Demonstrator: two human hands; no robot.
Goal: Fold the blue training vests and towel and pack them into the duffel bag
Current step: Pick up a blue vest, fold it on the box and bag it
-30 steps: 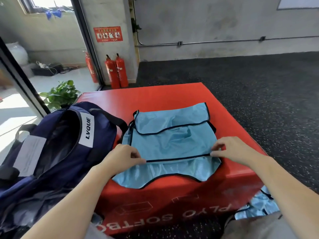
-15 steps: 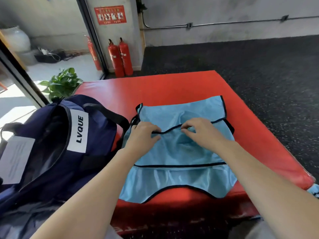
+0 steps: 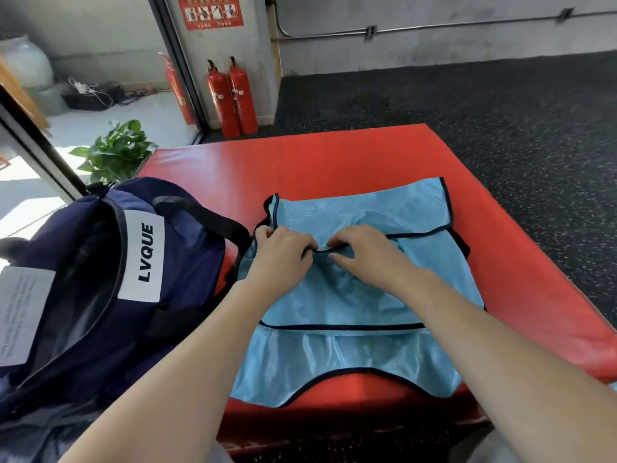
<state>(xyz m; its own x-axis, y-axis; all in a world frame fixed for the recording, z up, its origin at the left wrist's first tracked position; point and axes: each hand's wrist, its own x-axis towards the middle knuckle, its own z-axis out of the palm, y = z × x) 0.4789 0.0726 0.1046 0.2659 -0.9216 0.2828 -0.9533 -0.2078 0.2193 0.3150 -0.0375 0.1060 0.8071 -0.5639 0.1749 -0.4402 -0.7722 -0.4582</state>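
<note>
Hands closer vs 0.5 s ago; L hand point(image 3: 280, 259), R hand point(image 3: 362, 252) fingers pinching vest point(image 3: 350, 295) trim

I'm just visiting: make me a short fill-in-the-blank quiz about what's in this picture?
1. Both hands, left hand and right hand, pinch the vest's black ____.
2. The vest lies on a ____ padded box.
3. The navy duffel bag carries a label reading ____.
4. By the pillar stand two red fire ____.

Missing words: trim; red; LVQUE; extinguishers
</note>
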